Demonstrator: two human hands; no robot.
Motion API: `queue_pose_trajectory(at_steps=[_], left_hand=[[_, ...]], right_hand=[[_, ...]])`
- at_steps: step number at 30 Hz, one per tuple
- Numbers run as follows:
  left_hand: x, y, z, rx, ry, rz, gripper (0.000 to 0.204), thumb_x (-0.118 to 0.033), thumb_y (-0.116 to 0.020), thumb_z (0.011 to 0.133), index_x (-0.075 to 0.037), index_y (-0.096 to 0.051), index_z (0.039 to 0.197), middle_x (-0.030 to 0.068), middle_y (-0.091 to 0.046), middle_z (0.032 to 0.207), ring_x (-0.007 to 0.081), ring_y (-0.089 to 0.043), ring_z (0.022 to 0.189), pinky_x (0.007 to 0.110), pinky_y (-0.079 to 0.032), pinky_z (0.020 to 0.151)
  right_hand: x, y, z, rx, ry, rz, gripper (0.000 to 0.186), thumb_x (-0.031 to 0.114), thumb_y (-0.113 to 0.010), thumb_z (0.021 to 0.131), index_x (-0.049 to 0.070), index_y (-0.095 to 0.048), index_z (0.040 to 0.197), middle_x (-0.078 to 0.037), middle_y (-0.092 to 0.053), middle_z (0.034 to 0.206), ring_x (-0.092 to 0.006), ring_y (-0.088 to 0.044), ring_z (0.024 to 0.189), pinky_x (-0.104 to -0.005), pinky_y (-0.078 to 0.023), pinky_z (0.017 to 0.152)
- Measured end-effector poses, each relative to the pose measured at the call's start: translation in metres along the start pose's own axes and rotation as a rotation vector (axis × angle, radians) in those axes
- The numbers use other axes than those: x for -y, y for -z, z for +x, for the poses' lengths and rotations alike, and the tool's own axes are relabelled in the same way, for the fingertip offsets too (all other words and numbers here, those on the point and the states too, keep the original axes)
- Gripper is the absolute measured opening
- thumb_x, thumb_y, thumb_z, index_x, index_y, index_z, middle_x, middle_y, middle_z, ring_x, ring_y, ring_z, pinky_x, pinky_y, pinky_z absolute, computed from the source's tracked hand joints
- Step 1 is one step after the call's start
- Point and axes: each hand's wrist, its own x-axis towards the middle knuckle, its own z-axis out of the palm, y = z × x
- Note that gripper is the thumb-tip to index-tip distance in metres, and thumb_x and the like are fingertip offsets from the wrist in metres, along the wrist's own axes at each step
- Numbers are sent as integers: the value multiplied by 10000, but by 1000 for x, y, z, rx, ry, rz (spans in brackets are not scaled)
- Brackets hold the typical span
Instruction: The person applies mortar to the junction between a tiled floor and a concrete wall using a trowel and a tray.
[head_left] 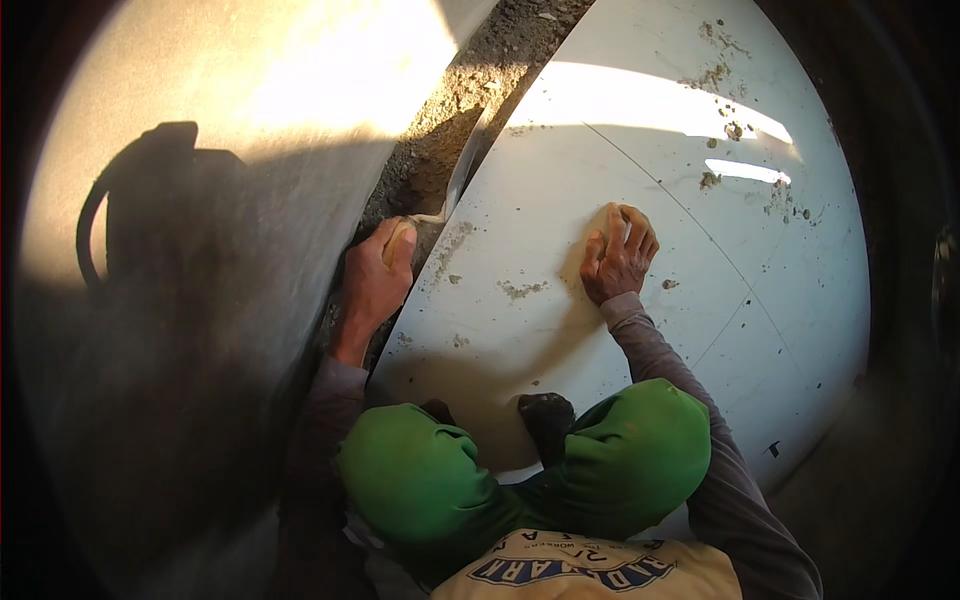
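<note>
My left hand [378,275] is closed around the wooden handle [400,240] of a trowel. Its thin bent metal neck leads to a narrow-looking blade [467,165], which lies along the edge of the pale tiles, above the gap of rough mortar [428,150]. My right hand [619,255] rests on the glossy white tile floor [520,240], fingers slightly apart and bent, the tips down on the surface. I see nothing held in it, though the underside of the palm is hidden.
A plain wall [240,330] rises along the left, carrying a dark shadow. Mortar crumbs [522,290] and larger clumps [733,131] lie scattered on the tiles, which have thin joints. My green-clad knees [640,450] and a dark shoe [547,425] are close below my hands.
</note>
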Motion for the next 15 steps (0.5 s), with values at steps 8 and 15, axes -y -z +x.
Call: queue_pose_trajectory(at_steps=[8,15], left_hand=[[-63,-2,65,-4,78,-214,407,-371,-578,1152,6,-729,1180,28,-624,793,119,-587,726,326,-506,685],[-80,28,70,212,242,-351,301,-302,-638,1121,-19,-603,1216,61,-673,816,117,-654,732,317,-541,642]], right_hand=[[5,1,10,14,10,2,578,197,-680,921,50,-580,1470,-169,-504,1484,-404,-450,1446,-580,-332,1211],[24,3,9,-8,6,-11,582,205,-680,917,56,-573,1469,-174,-500,1494,-403,-439,1476,-586,-322,1222]])
